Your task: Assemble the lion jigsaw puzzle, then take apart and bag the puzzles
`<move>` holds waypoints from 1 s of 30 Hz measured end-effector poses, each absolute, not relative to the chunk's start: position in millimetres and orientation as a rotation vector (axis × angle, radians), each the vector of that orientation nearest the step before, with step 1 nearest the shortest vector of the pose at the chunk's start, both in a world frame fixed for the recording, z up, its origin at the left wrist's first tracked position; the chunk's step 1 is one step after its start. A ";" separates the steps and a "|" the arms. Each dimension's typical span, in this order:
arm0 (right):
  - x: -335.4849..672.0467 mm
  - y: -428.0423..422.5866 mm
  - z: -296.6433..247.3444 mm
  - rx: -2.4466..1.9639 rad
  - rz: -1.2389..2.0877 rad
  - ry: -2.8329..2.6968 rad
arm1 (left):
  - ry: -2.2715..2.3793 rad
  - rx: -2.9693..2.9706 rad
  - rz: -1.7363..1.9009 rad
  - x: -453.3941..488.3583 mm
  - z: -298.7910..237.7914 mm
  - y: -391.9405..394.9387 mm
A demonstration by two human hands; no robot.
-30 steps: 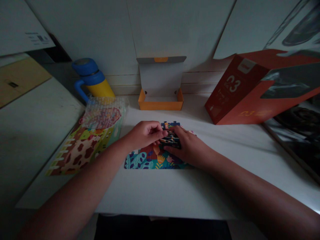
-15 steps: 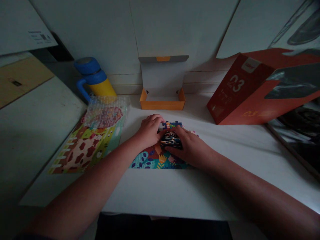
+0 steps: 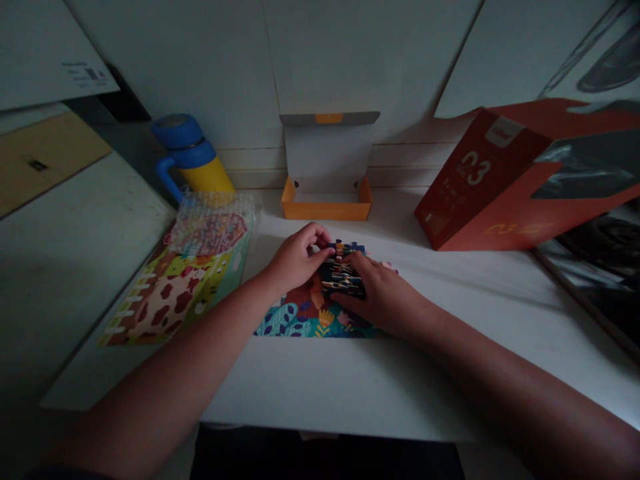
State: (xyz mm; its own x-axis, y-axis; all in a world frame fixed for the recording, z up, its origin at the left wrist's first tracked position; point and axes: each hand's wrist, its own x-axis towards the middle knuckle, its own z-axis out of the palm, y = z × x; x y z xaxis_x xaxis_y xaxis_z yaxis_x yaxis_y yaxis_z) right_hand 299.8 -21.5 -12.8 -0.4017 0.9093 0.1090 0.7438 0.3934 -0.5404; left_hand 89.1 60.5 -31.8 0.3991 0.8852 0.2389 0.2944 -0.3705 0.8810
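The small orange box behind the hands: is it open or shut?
Open: the small orange box has its lid raised, pale inner side showing.

Bumpy plastic wrap (image 3: 213, 213), card puzzle pieces (image 3: 344, 287), matt cardboard box (image 3: 327, 211), smooth tabletop (image 3: 310, 380).

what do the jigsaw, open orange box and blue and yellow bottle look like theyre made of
Colourful flowered jigsaw: likely matt cardboard, from its flat printed picture and knobbed edge. Small open orange box: seemingly thin matt card, with a folded lid. Blue and yellow handled bottle: smooth, plastic or painted metal; its solid colours cannot settle which.
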 end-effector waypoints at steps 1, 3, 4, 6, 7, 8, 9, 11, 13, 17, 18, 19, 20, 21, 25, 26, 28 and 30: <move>299.5 -21.5 -12.3 -1.431 0.584 -2.267 | 1.019 1.840 0.984 89.1 -32.3 61.1; 298.9 -21.6 -11.2 -1.436 0.583 -2.266 | 1.025 1.804 1.031 88.7 -32.9 62.0; 298.7 -21.6 -10.6 -1.436 0.583 -2.266 | 1.026 1.800 1.047 88.1 -32.7 62.1; 298.9 -21.2 -9.3 -1.434 0.590 -2.263 | 1.031 1.802 1.078 85.8 -31.2 61.8; 299.4 -20.8 -8.6 -1.439 0.598 -2.253 | 1.039 1.799 1.099 84.0 -30.0 61.6; 300.2 -20.3 -7.8 -1.452 0.609 -2.231 | 1.049 1.794 1.125 81.7 -28.6 61.5; 301.4 -19.5 -7.0 -1.473 0.617 -2.196 | 1.059 1.786 1.157 79.1 -27.1 61.5; 304.6 -17.5 -5.4 -1.531 0.600 -2.112 | 1.060 1.757 1.221 73.4 -24.2 61.9; 308.8 -14.9 -4.4 -1.604 0.544 -2.048 | 1.018 1.715 1.251 68.1 -21.7 62.1; 316.7 -10.3 -6.0 -1.703 0.458 -2.043 | 0.866 1.729 1.014 64.4 -19.3 56.9; 318.1 -9.7 -7.0 -1.705 0.461 -2.054 | 0.838 1.759 0.926 65.3 -19.3 54.2; 319.2 -9.4 -7.9 -1.695 0.469 -2.071 | 0.821 1.796 0.848 66.9 -19.3 51.1; 320.1 -9.3 -8.7 -1.674 0.481 -2.094 | 0.815 1.837 0.791 68.8 -19.2 47.8; 320.7 -9.5 -9.1 -1.648 0.497 -2.117 | 0.817 1.878 0.753 70.9 -19.0 44.8; 321.5 -11.2 -5.5 -1.559 0.537 -2.177 | 0.857 1.982 0.729 76.1 -16.5 38.6; 321.4 -11.7 -3.8 -1.551 0.551 -2.171 | 0.867 1.989 0.741 76.2 -16.1 38.8; 321.2 -12.7 -1.2 -1.543 0.585 -2.152 | 0.885 2.001 0.758 75.8 -16.6 40.4; 321.0 -13.6 -1.0 -1.543 0.607 -2.148 | 0.887 2.002 0.767 76.7 -19.0 41.6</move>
